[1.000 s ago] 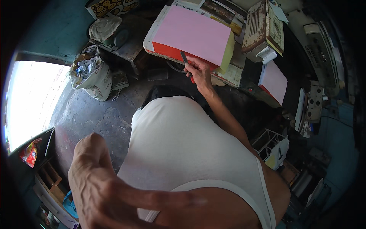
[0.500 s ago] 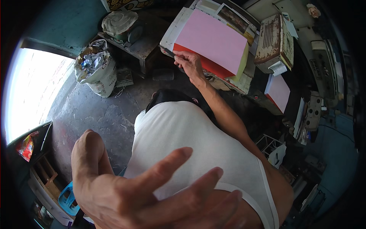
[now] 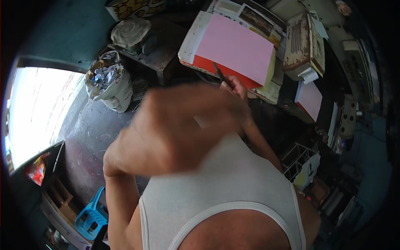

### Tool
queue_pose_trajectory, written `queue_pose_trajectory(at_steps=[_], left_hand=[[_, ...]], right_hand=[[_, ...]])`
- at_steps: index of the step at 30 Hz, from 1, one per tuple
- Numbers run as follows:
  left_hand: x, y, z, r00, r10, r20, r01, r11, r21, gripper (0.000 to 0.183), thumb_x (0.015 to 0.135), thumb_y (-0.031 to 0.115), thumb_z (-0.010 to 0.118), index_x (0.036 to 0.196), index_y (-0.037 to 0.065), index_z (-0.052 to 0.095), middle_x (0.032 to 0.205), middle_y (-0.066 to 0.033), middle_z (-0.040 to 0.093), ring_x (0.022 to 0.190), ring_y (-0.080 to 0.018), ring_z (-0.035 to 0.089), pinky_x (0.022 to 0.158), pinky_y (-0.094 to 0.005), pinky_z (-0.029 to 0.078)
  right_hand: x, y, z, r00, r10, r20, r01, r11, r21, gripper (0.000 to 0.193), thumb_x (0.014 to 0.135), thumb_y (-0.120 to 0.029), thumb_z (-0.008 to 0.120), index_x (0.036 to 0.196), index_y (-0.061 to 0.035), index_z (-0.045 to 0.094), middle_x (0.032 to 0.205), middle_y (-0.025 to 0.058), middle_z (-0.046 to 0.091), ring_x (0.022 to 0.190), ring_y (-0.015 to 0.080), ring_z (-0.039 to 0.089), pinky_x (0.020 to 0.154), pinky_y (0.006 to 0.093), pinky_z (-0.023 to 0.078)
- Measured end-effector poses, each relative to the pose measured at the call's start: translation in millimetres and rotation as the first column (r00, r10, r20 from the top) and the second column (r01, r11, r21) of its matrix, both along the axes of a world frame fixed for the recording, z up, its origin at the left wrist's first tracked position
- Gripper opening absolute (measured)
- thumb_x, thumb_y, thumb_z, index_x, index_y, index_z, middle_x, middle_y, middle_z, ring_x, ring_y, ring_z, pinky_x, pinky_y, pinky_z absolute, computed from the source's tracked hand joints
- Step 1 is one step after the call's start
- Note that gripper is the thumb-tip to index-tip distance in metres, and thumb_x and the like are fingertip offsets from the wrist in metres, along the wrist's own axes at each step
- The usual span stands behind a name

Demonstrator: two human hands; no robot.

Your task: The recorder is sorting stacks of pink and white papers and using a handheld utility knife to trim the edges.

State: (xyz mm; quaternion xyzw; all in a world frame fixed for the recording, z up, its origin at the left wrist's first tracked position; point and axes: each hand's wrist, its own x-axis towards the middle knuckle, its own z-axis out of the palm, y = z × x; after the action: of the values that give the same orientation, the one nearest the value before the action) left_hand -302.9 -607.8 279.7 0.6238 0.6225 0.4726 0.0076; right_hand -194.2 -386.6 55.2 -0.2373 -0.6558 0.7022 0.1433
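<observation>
My left hand (image 3: 166, 129) is raised close to the camera in front of my white sleeveless shirt (image 3: 221, 187). Motion smears its fingers, so their pose cannot be made out. Beyond it, my right hand (image 3: 237, 86) grips a slim dark pen-like tool (image 3: 218, 71) at the near edge of a paper stack. A pink sheet (image 3: 239, 46) lies on top of that stack, with a red sheet (image 3: 204, 63) showing along its near side and yellowish paper (image 3: 266, 83) at its right. My left hand hides part of my right forearm.
Right of the stack stands a rusty cream metal box (image 3: 298, 46); a smaller pink-topped pile (image 3: 310, 100) lies beyond. At left are a white sack of scraps (image 3: 114, 98), a low wooden table (image 3: 154, 58) and a blue plastic chair (image 3: 91, 216). A wire rack (image 3: 298, 160) stands at right.
My left hand has risen from the lower foreground, up and across the view. My right hand has shifted right and slightly down along the stack's edge, still holding the dark tool. The view has tilted slightly.
</observation>
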Motion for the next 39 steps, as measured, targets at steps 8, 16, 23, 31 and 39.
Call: queue_pose_trajectory(at_steps=[8,16,23,31,39], left_hand=[[-97,74,-175,0.78,0.59,0.208,-0.49,0.783,-0.384,0.026,0.089,0.024,0.07,0.103,0.002,0.07,0.098,-0.0139,0.072,0.091,-0.0263,0.072,0.079,-0.0352,0.057],[-105,118,-230,0.764,0.599,0.239,-0.509,0.788,-0.347,0.035,0.083,0.014,0.075,0.112,0.0,0.064,0.106,-0.019,0.071,0.095,-0.0303,0.072,0.078,-0.0384,0.057],[-123,120,-211,0.456,0.475,0.753,-0.355,0.873,-0.335,0.04,0.084,-0.001,0.069,0.122,-0.002,0.058,0.105,-0.0192,0.067,0.09,-0.0249,0.069,0.077,-0.0379,0.062],[-43,91,-139,0.195,0.26,0.946,-0.34,0.922,-0.184,0.049,0.09,-0.002,0.066,0.133,-0.008,0.042,0.099,-0.0156,0.064,0.096,-0.025,0.067,0.091,-0.0404,0.058],[63,135,-42,0.213,0.15,0.966,-0.11,0.986,-0.128,0.029,0.089,-0.006,0.061,0.117,-0.002,0.053,0.105,-0.0147,0.06,0.094,-0.0213,0.069,0.083,-0.0318,0.063]], right_hand=[[66,95,-10,0.78,-0.625,0.044,0.506,0.67,0.543,0.025,0.09,-0.025,0.071,0.09,-0.0011,0.065,0.064,0.0033,0.057,0.058,0.0123,0.053,0.057,0.0305,0.043],[51,84,-18,0.805,-0.593,0.006,0.483,0.661,0.575,0.028,0.085,-0.026,0.073,0.081,0.0009,0.065,0.061,0.0119,0.059,0.056,0.0219,0.059,0.059,0.0365,0.047],[53,81,-21,0.791,-0.582,0.189,0.455,0.766,0.453,0.034,0.083,-0.03,0.076,0.079,-0.0003,0.061,0.062,0.0081,0.06,0.057,0.0181,0.059,0.058,0.035,0.047],[79,98,19,0.861,-0.445,0.246,0.508,0.772,-0.382,0.022,0.085,-0.019,0.074,0.08,-0.0015,0.062,0.064,0.002,0.058,0.05,0.0042,0.045,0.045,0.02,0.033],[204,124,106,0.78,-0.604,0.162,0.586,0.617,-0.525,0.024,0.085,-0.008,0.07,0.106,-0.0036,0.059,0.065,-0.0019,0.048,0.046,0.0019,0.037,0.042,0.0203,0.024]])
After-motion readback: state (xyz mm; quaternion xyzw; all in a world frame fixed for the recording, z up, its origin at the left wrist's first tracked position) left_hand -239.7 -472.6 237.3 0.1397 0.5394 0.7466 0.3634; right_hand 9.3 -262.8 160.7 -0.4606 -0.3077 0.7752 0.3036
